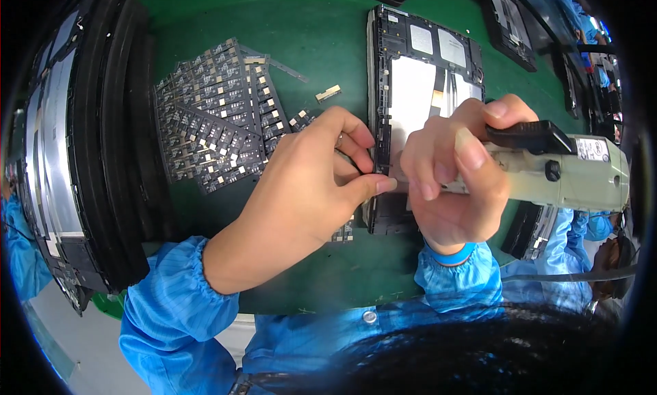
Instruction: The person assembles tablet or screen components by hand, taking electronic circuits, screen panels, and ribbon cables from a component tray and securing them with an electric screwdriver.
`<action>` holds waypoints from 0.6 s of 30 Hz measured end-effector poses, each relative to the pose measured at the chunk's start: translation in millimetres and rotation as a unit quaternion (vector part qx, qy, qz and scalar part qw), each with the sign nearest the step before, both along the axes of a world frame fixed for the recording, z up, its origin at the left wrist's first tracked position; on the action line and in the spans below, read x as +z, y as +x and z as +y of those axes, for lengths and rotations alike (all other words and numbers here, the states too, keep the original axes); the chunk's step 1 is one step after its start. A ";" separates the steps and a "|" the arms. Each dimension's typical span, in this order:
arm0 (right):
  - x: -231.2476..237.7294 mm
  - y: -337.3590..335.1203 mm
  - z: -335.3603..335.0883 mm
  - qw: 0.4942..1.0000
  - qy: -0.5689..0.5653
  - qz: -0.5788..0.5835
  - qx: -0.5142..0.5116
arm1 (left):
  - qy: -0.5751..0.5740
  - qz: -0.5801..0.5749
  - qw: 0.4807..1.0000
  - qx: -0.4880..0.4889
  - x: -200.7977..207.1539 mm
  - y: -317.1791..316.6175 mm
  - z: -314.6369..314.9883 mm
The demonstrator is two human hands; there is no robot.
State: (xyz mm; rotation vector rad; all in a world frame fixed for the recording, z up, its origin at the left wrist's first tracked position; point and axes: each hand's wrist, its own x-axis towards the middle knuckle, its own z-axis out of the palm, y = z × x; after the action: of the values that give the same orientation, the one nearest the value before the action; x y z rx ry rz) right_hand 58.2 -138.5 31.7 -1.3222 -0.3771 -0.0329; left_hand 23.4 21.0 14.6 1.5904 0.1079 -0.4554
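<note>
An opened tablet (409, 87) lies in front of me, with its silver plates and black frame showing. My left hand (301, 169) is at its near left edge, fingers curled and thumb pressed in close; whatever is pinched there is hidden. In my right hand (458, 176) is a pale electric screwdriver (582, 173) with a black lever, held almost level over the tablet's right side. Its tip is hidden behind my fingers. Left of the tablet lies a heap of small dark circuit-board panels (212, 114). One loose small board (328, 93) sits between heap and tablet.
A tall stack of similar tablets (75, 149) stands at the left. More tablet units lie at the far right (510, 25) and near right (528, 229). All rest on a green work surface (301, 25). A cable (568, 277) runs at the right. Other people in blue (578, 12) are beyond.
</note>
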 end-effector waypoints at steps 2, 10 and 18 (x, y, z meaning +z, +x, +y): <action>-0.4 -1.0 0.0 1.000 -0.012 -0.003 -0.003 | 0.000 0.000 1.000 -0.001 0.3 0.2 0.3; 3.8 -1.2 10.0 0.998 -0.035 0.041 -0.040 | -0.004 -0.035 0.999 0.003 -3.9 -0.8 1.5; 0.7 -3.1 5.9 0.996 -0.070 0.016 -0.044 | -0.014 -0.103 0.994 0.034 -9.3 0.5 -9.2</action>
State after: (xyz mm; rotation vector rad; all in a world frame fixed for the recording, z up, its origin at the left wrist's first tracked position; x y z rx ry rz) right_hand 55.1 -132.6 32.4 -1.4762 -0.2982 -0.0609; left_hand 23.9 11.8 5.3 1.5917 -0.0015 -0.2379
